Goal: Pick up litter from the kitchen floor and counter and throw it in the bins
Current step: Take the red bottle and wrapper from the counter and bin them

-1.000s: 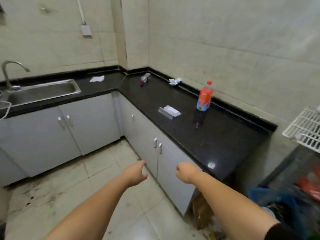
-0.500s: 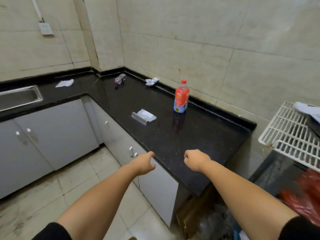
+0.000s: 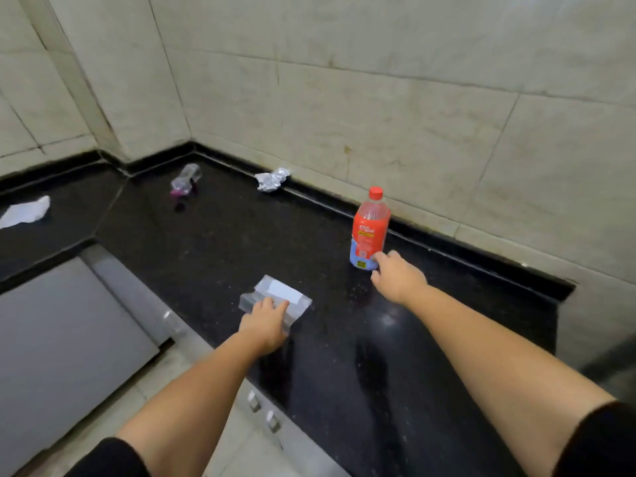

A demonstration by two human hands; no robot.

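Note:
A clear plastic wrapper with a white label [image 3: 280,293] lies near the front edge of the black counter [image 3: 213,242]. My left hand [image 3: 265,321] rests flat on its near side, fingers spread over it. An upright red-capped plastic bottle with a red label [image 3: 369,229] stands near the back wall. My right hand [image 3: 397,276] reaches to its base, fingertips touching the bottle's lower right side, not closed around it. A crumpled foil scrap [image 3: 272,179], a small clear bottle with purple residue [image 3: 184,180] and a white tissue [image 3: 25,212] lie farther along the counter.
Grey cabinet doors [image 3: 69,339] with small handles run under the counter, over a pale tiled floor [image 3: 220,438]. Tiled walls enclose the counter's corner. The counter ends at the right [image 3: 557,304]. No bin is in view.
I have stepped close to the counter. Both hands went from loosely closed in the air above the floor to out over the counter, left onto the wrapper, right to the bottle's base.

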